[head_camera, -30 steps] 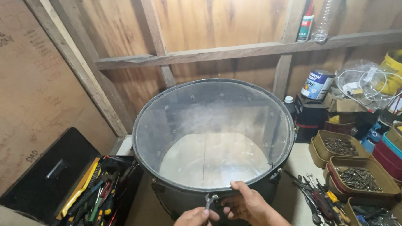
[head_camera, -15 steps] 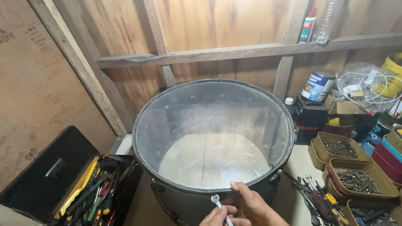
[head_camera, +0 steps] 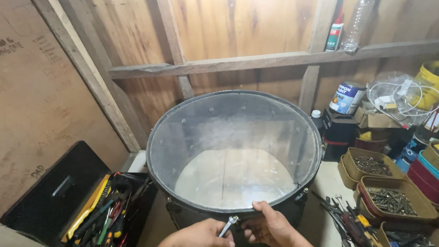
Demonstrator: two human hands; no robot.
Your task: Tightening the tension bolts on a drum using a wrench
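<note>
Fingers of the left hand (head_camera: 200,239) were curled shut around a small silver wrench (head_camera: 226,226), which stuck up at a tilt between the two hands, its head close under the near rim of the drum (head_camera: 233,149). Fingers of the right hand (head_camera: 270,229) were bent in a loose grip at that same rim, the thumb lying along the top of the hoop and the fingertips close to the wrench; whether they touched it could not be told. Both hands sat at the bottom edge of the view, just beside each other.

The drum, a big dark shell with a clear head, stood on a pale bench (head_camera: 325,187) and filled the middle of the view, tipped a little towards the camera. To its left lay an open black toolbox (head_camera: 78,201) packed with screwdrivers and pliers. To its right loose spanners (head_camera: 346,220) lay on the bench, near brown trays (head_camera: 389,195) of screws and bits. Behind those stood a paint tin (head_camera: 346,98), a yellow bucket (head_camera: 436,81) and a tangle of white cable (head_camera: 403,97). A plank wall (head_camera: 233,30) with a cross rail rose behind the drum.
</note>
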